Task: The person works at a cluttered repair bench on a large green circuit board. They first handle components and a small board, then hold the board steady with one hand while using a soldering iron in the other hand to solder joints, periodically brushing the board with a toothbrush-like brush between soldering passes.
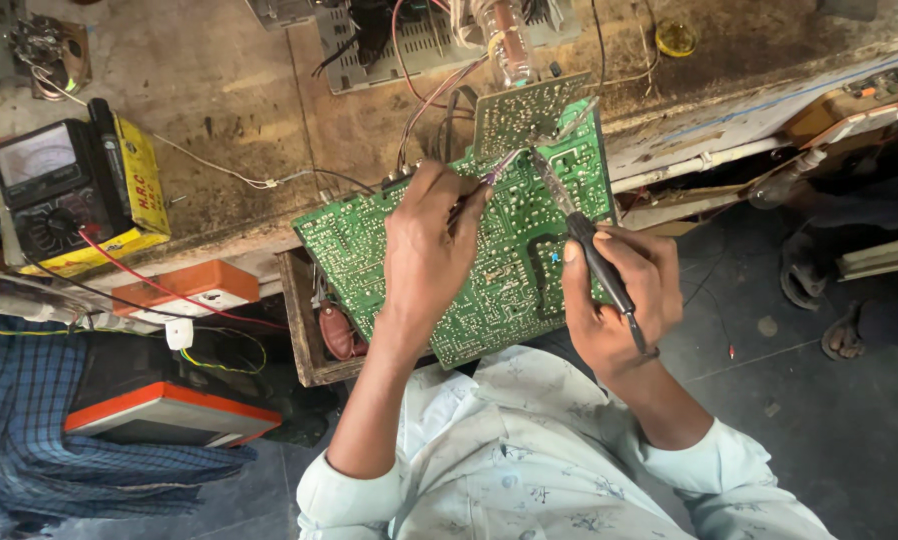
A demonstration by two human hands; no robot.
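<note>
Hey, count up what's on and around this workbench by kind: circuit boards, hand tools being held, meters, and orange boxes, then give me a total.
Green printed circuit boards: 1
Dark-handled soldering iron in the right hand: 1
Thin solder wire at the left hand: 1
Yellow-cased analogue meter: 1
Orange-topped boxes, small and large: 2
Total: 6

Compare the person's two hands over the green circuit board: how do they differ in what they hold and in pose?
The right hand grips a dark soldering iron like a pen, its tip slanting up-left onto the circuit board. The left hand pinches a thin wire-like piece, probably solder, between its fingertips. The left hand lies over the board's middle; the right hand sits at its right edge. Both point toward the same spot near the board's top.
</note>
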